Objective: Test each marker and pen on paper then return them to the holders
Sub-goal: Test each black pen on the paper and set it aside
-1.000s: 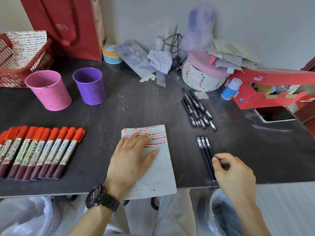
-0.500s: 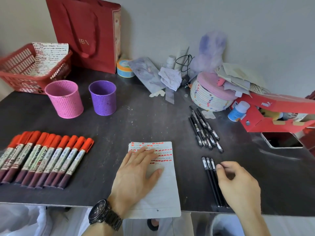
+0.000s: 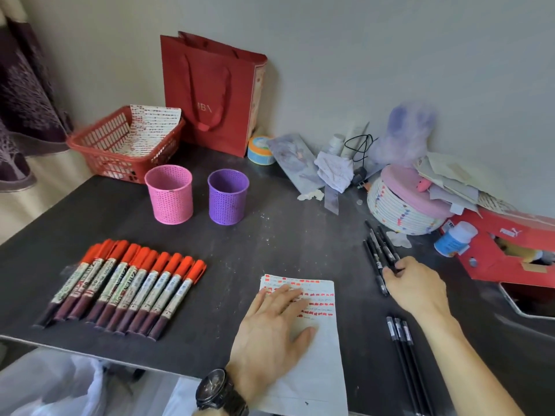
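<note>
My left hand (image 3: 270,328) lies flat on the lined paper (image 3: 318,364), which has rows of red test marks at its top. My right hand (image 3: 417,286) reaches to the far group of black pens (image 3: 379,247), with thumb and fingers curled on the near end of one; the fingertips are partly hidden. Three more black pens (image 3: 402,337) lie side by side near the table's front edge, below my right wrist. Several red-capped markers (image 3: 129,283) lie in a row at the left. An empty pink holder (image 3: 169,198) and an empty purple holder (image 3: 228,201) stand behind them.
On the dark table (image 3: 285,235) a red basket (image 3: 120,151) and a red paper bag (image 3: 210,94) stand at the back left. A woven round box (image 3: 402,205), a small bottle (image 3: 455,238), a red shoebox (image 3: 510,247) and a phone (image 3: 531,298) crowd the right.
My right hand has left the three near pens and moved away to the far group of pens. The camera has tilted up. My left hand stays on the paper.
</note>
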